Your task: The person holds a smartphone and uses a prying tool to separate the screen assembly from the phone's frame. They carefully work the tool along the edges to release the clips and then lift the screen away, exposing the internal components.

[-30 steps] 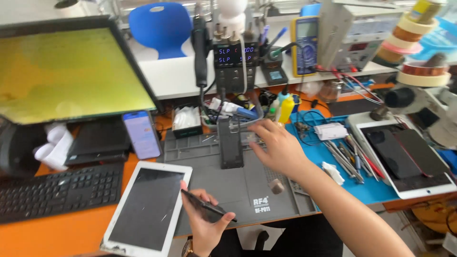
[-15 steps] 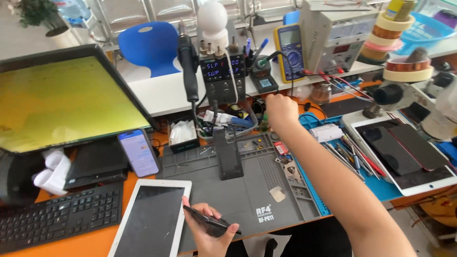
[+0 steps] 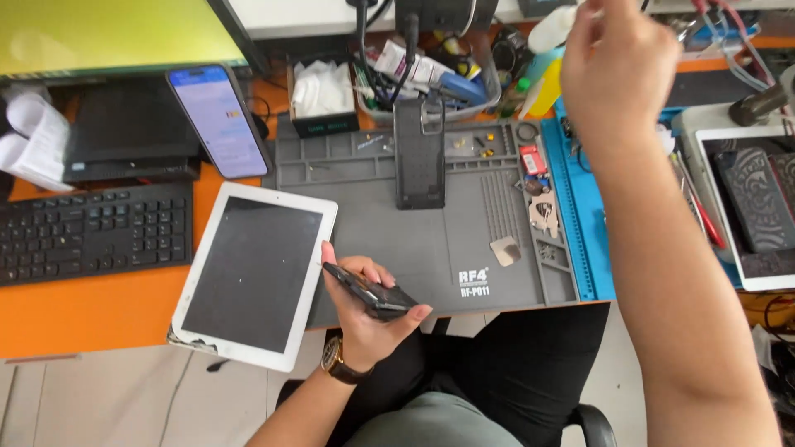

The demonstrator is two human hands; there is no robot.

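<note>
My left hand (image 3: 364, 310) is shut on a small dark phone (image 3: 370, 289), held flat over the front edge of the grey repair mat (image 3: 414, 240), just right of a white tablet (image 3: 257, 273). A watch sits on that wrist. My right hand (image 3: 617, 70) is raised at the back right of the bench, fingers curled beside a white bottle (image 3: 551, 25) and a yellow bottle (image 3: 542, 93). Its fingertips run off the top edge, so any grip is hidden. Another black phone (image 3: 419, 153) lies lengthwise at the back of the mat.
A lit smartphone (image 3: 219, 120) leans beside a black keyboard (image 3: 91, 232) and a monitor (image 3: 108, 33) at left. A blue mat (image 3: 580, 207) with small parts and another white tablet (image 3: 745, 207) lie at right. A tissue box (image 3: 323, 91) and tool clutter fill the back.
My right hand has lifted off the mat and reached toward the back right of the bench. The view has tilted down. My left hand still holds the dark phone.
</note>
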